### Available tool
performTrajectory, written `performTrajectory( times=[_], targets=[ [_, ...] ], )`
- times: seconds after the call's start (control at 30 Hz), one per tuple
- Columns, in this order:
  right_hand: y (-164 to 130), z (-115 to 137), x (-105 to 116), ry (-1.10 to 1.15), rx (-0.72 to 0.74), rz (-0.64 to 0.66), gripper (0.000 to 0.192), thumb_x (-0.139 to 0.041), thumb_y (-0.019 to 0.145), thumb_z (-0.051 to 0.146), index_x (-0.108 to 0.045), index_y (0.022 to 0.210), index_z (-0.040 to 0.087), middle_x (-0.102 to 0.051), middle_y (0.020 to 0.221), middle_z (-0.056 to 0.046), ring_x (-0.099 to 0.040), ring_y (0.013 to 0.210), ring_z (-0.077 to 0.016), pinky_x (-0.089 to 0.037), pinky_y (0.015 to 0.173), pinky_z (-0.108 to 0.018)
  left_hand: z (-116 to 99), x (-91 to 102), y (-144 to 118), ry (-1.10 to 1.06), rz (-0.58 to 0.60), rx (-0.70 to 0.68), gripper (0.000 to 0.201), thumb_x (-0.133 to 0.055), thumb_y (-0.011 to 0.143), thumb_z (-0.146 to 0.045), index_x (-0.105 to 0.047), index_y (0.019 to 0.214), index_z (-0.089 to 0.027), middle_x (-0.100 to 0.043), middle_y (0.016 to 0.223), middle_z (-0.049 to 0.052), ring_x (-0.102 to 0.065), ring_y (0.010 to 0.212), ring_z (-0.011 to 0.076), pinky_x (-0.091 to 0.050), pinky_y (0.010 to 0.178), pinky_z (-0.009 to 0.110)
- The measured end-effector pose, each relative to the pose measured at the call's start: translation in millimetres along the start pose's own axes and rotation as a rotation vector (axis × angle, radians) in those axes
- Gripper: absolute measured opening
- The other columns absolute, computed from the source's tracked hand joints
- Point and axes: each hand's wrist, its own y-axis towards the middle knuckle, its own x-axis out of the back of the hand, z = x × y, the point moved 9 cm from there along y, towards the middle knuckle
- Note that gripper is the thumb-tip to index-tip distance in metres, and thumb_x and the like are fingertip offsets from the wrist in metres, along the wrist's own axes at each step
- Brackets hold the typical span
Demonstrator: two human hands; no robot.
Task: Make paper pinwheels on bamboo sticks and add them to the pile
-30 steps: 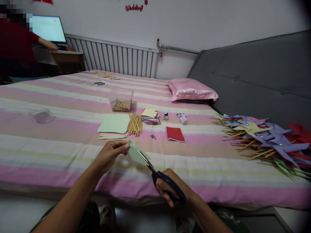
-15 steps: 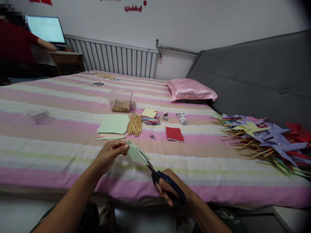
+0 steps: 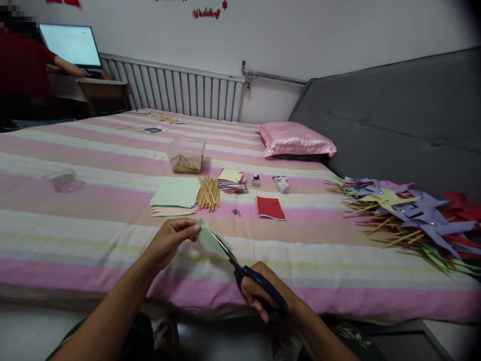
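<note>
My left hand (image 3: 171,242) pinches the upper-left corner of a small light green paper (image 3: 209,241) above the bed's near side. Dark blue-handled scissors (image 3: 263,288) are in my right hand (image 3: 259,286), its fingers through the handles. Their blades point up and left and lie along a cut in the paper, looking nearly closed. Just beyond my left hand lies a stack of green and pink paper (image 3: 175,193), beside a bundle of thin sticks (image 3: 208,194). A small cluster of metal pieces (image 3: 236,212) rests beyond the paper, with red paper squares (image 3: 270,208) to its right.
Behind the stacks stands a clear box of sticks (image 3: 186,158), near cut paper squares (image 3: 232,179). Finished paper pinwheels (image 3: 406,210) pile up at right by the grey headboard (image 3: 394,110). A pink pillow (image 3: 295,139) lies farther back. Another person in red (image 3: 24,65) sits at a monitor.
The scissor blades have closed further on the green paper, and the handles have come closer together. My left hand keeps its pinch in nearly the same place.
</note>
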Motion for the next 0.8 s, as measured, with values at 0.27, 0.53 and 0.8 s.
performTrajectory(
  times=[0.27,0.53,0.8],
  targets=[
    [-2.5,8.5,2.7,-0.11,0.05,0.022,0.054,-0.057,0.068,0.065,-0.041,0.05,0.016,-0.043,0.038,0.006,-0.039,0.029,-0.0026,-0.022,0.028,-0.012,0.3,4.4,0.6,-0.031,-0.043,0.007,0.017,-0.074,0.064,-0.03,-0.071,0.067,-0.014,-0.061,0.061,0.002,-0.05,0.058,0.0107,-0.04,0.056,0.022],
    [-14.5,36.9,55.0,-0.091,0.243,-0.278,0.049,-0.061,0.068,0.061,-0.046,0.052,0.016,-0.044,0.041,0.004,-0.041,0.034,-0.0058,-0.027,0.036,-0.018,10.5,29.7,4.6,-0.164,-0.275,0.063,0.029,-0.079,0.058,-0.032,-0.071,0.078,-0.013,-0.064,0.072,0.003,-0.051,0.059,0.0087,-0.041,0.051,0.018],
    [-8.1,32.8,78.8,0.074,0.255,-0.659,0.04,-0.078,0.056,0.041,-0.048,0.067,0.017,-0.061,0.061,0.0,-0.05,0.042,-0.0086,-0.038,0.042,-0.022,24.3,-33.5,-0.6,-0.12,-0.084,0.136,0.024,-0.076,0.061,-0.031,-0.072,0.077,-0.014,-0.063,0.068,0.001,-0.047,0.051,0.0072,-0.037,0.046,0.019]
  ],
)
